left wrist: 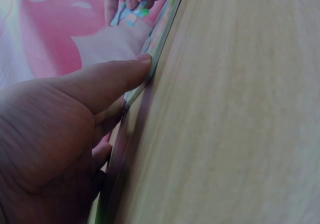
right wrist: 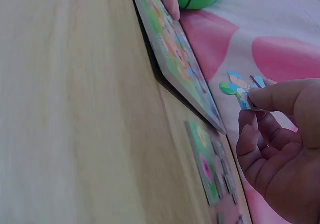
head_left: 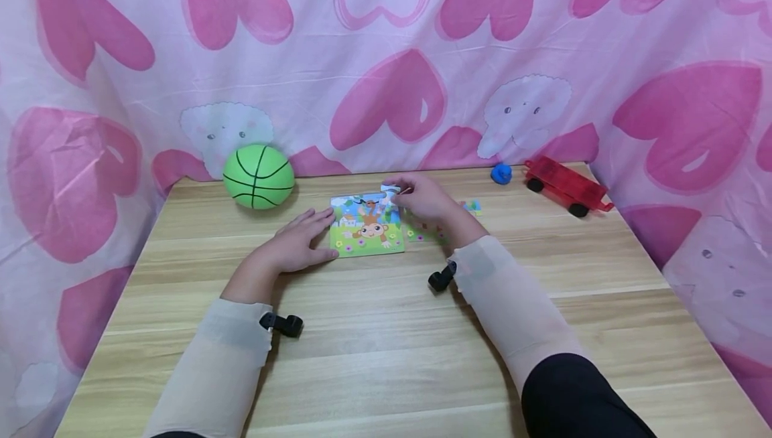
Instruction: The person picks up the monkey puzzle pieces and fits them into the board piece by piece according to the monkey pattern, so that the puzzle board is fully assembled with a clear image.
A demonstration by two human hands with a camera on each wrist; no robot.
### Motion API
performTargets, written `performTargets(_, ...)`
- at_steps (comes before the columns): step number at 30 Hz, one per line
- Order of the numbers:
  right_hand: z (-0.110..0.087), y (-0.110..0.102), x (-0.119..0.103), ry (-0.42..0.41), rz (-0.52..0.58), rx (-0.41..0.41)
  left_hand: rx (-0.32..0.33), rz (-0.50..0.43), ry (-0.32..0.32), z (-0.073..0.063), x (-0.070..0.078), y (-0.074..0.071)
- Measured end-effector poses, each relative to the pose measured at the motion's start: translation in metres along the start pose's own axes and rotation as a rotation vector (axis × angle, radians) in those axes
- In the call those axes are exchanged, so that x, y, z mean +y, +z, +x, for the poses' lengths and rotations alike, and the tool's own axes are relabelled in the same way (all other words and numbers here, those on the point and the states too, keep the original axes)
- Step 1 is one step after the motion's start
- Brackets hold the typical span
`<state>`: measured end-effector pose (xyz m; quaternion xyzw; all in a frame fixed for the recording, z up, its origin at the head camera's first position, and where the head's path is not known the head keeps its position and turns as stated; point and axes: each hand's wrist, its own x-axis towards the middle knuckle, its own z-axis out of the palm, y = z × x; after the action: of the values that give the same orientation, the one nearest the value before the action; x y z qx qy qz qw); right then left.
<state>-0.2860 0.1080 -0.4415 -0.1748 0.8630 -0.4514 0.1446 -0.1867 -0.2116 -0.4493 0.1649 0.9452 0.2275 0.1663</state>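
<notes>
A square monkey jigsaw puzzle lies on the wooden table, its picture in blue, green and orange. My left hand rests at its left side with fingers extended; in the left wrist view the thumb touches the puzzle's edge. Over the upper right corner, my right hand pinches a puzzle piece between thumb and fingers. That piece is blue with a green knob and is held above the board in the right wrist view. More puzzle pieces lie beside the board, partly hidden by the right hand in the head view.
A green basketball sits at the table's back left. Toward the back right are a small blue object and a red toy cart with black wheels. A pink heart-patterned curtain hangs behind the table.
</notes>
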Motion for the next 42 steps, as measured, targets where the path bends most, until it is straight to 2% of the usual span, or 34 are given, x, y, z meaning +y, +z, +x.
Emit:
performTargets(7, 0.007, 0.008, -0.001, -0.017, 0.006, -0.009, -0.006, 0.007, -0.004, 0.000, 0.000, 0.001)
performTargets(15, 0.011, 0.013, 0.001, 0.070, 0.030, -0.009, -0.008, 0.005, -0.005, -0.001, 0.000, 0.000)
performTargets(20, 0.014, 0.015, 0.001, 0.095, -0.018, -0.008, -0.007, 0.005, -0.010, 0.000, -0.001, 0.000)
performTargets(26, 0.016, 0.016, -0.002, 0.087, -0.097, -0.025, -0.010, 0.008, -0.010, 0.000, 0.000, 0.000)
performTargets(42, 0.018, 0.018, -0.011, 0.145, -0.120, -0.048, -0.006, 0.005, -0.005, 0.001, -0.001, 0.000)
